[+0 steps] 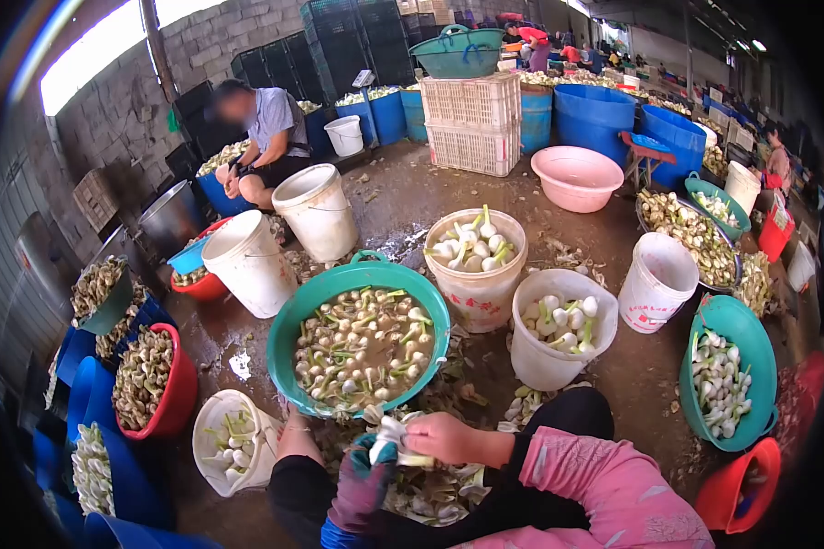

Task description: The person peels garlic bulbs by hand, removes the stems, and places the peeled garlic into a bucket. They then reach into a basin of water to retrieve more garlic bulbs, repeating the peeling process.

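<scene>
My left hand (364, 480), in a teal and purple glove, is closed round a white garlic bulb (389, 437) low in the middle of the view. My right hand (447, 437), bare, has its fingers pressed together on the pale skin and stem of the same bulb. A pile of garlic peelings (430, 499) lies between my legs under both hands. Just beyond them stands a green tub (282, 352), where garlic bulbs float in murky water. Trimmed garlic bulbs fill a white bucket (558, 366) and a second white bucket (479, 297) ahead of my right hand.
A white bucket (267, 450) with some bulbs leans at my left. A red basin (176, 393) of unpeeled garlic is farther left; a green basin (751, 366) of white bulbs sits right. Ahead are a pink basin (577, 181), stacked crates (471, 123) and a seated person (273, 123).
</scene>
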`<state>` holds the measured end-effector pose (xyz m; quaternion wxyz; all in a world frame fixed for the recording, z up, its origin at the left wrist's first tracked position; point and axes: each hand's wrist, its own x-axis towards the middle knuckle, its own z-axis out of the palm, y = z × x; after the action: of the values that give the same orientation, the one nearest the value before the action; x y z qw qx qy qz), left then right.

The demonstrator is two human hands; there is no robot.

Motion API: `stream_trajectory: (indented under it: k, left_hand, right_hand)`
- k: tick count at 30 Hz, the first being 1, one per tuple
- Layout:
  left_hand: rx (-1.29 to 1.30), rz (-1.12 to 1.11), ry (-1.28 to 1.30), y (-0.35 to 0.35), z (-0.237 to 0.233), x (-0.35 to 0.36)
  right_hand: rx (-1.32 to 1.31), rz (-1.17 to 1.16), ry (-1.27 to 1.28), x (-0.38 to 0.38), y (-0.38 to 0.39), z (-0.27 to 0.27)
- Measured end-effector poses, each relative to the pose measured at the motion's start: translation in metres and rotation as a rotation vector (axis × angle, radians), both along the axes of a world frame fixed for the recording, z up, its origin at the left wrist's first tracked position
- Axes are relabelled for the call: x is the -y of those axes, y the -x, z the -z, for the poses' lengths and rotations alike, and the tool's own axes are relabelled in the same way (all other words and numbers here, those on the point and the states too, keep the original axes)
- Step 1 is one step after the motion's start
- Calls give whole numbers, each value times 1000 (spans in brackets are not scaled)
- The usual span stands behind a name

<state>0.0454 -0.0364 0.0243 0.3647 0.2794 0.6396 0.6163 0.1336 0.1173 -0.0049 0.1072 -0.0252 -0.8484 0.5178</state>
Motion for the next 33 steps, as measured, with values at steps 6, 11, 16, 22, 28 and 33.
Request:
stream_trajectory:
  k: [6,11,16,22,28,33]
  left_hand:
    - [813,7,-521,-7,6,-17]
    - [1199,-122,-619,11,21,-14]
    - [1098,-268,-633,42,22,-5]
    - [1108,-800,-941,159,59,49]
    - [1343,-331,-623,127,107,8]
    - [1267,-306,-361,90,100,-20]
  right_hand:
    - [-185,138,710,4,-6,-14]
    - [-63,422,865,13,-4,-24]
    - [-287,50,-287,13,1,-19]
    - [415,9,-557,11,13,13]
    - [128,-196,-907,-43,75,14]
    - [382,474,-545,-152,141,74]
